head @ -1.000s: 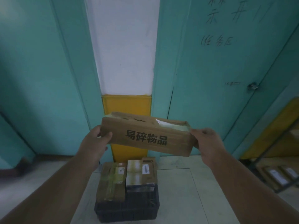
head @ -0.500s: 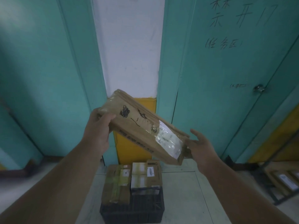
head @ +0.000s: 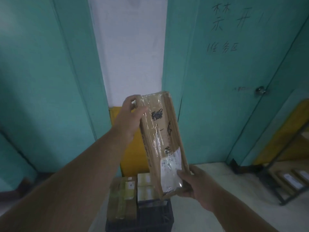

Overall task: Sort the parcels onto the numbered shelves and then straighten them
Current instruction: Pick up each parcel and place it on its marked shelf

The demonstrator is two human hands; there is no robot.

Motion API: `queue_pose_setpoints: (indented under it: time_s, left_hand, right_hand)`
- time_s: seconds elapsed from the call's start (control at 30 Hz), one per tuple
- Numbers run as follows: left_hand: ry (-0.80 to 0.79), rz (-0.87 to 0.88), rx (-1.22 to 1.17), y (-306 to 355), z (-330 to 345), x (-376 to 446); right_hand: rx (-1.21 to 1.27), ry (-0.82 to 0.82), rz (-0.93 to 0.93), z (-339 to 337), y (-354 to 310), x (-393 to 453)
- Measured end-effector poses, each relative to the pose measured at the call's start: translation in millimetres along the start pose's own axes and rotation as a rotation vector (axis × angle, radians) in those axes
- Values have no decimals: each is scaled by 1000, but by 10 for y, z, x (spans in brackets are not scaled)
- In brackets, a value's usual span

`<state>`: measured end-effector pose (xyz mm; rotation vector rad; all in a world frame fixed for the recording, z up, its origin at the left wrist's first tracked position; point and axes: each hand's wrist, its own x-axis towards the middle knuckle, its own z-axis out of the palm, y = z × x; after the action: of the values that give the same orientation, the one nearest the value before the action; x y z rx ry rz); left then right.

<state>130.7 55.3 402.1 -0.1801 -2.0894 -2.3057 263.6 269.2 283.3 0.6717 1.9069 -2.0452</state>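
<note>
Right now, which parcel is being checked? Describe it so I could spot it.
Find the white wall strip between the teal doors. Before it, both hands hold a long, flat cardboard box nearly on end. Unlike the parcels in the black crate below, it is airborne, with black handwriting on its taped face.

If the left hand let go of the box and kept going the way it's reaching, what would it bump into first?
The left hand reaches up and away from the body, gripping the top of the long cardboard parcel. Straight on, it would probably meet the white wall strip between the teal doors, though depth is hard to judge.
</note>
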Motion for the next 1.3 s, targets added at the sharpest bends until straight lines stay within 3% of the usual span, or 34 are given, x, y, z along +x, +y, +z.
queue_pose_setpoints:
  time_s: [0.1, 0.33, 0.53, 0.77, 1.3]
  left_hand:
    - [-114, 24, 15, -25, 412, 96]
    - [-201, 88, -5, 29, 1733, 156]
    - [-280, 156, 17, -12, 3379, -13]
    - [-503, 226, 46, 4, 5331, -230]
    - [-911, 455, -90, 278, 9002, -187]
  right_hand:
    - [59, 55, 3, -249, 7, -94]
    - [120, 257, -105, -1371, -171, -224]
    - [121, 374, -119, -2816, -123, -466]
    - [158, 577, -156, -4510, -182, -837]
    - [355, 996, -372, -7166, -933, -985]
